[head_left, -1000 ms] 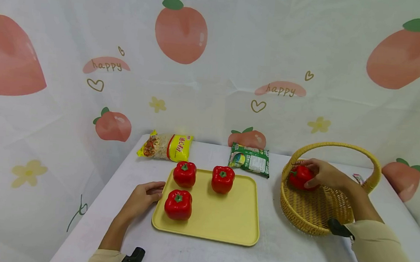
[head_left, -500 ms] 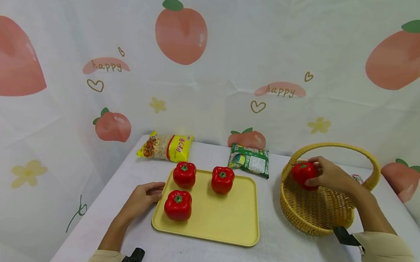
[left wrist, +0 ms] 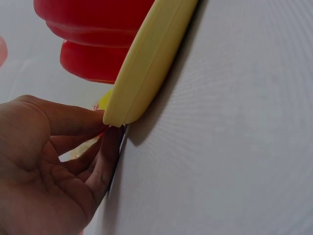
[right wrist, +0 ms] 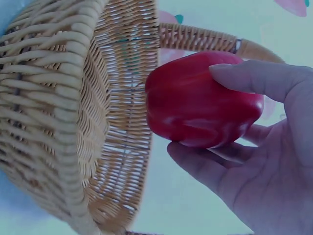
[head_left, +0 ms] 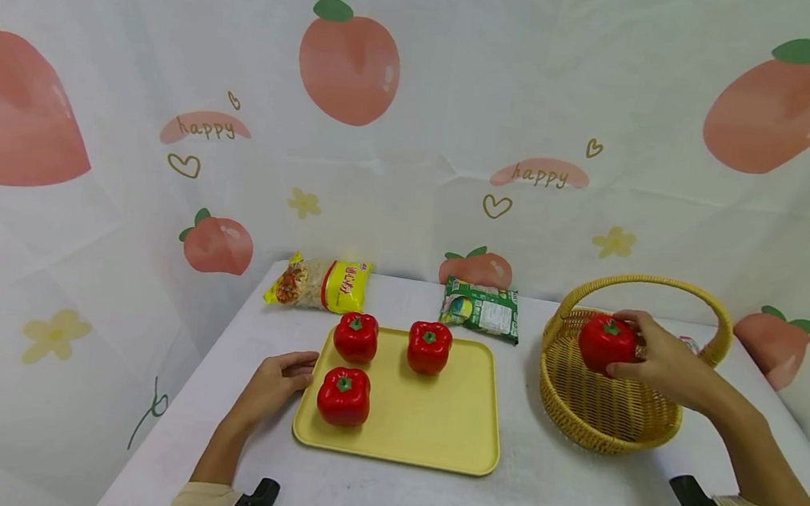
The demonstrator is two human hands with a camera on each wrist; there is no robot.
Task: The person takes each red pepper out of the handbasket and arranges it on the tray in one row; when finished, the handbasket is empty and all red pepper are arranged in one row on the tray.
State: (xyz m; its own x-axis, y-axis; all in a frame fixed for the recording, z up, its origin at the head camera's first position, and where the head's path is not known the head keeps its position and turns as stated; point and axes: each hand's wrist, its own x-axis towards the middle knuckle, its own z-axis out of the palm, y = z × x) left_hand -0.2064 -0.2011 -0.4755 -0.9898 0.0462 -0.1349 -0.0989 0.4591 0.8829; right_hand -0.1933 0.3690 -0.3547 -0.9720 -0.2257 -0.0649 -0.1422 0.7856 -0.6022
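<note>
In the head view, my right hand (head_left: 673, 365) grips a red bell pepper (head_left: 605, 343) over the wicker basket (head_left: 577, 437). The right wrist view shows the thumb on one side of this pepper (right wrist: 195, 100) and the fingers on the other, at the mouth of the basket (right wrist: 68, 107). At the left edge of the yellow tray (head_left: 425, 440), my left hand (head_left: 274, 386) pinches the rim. Its thumb and fingertips meet the tray's corner (left wrist: 142, 73) in the left wrist view. Three red bell peppers stand on the tray, including one front-left pepper (head_left: 344, 398).
A yellow food bag (head_left: 323, 284) lies behind the tray, and a green packet (head_left: 481, 308) lies right of it. The basket's tall handle (head_left: 651, 281) arches over its opening. A printed curtain (head_left: 420, 166) hangs at the table's back edge.
My right hand has lifted the bell pepper up from inside the basket and drawn it slightly right. The left hand and the tray have stayed in place.
</note>
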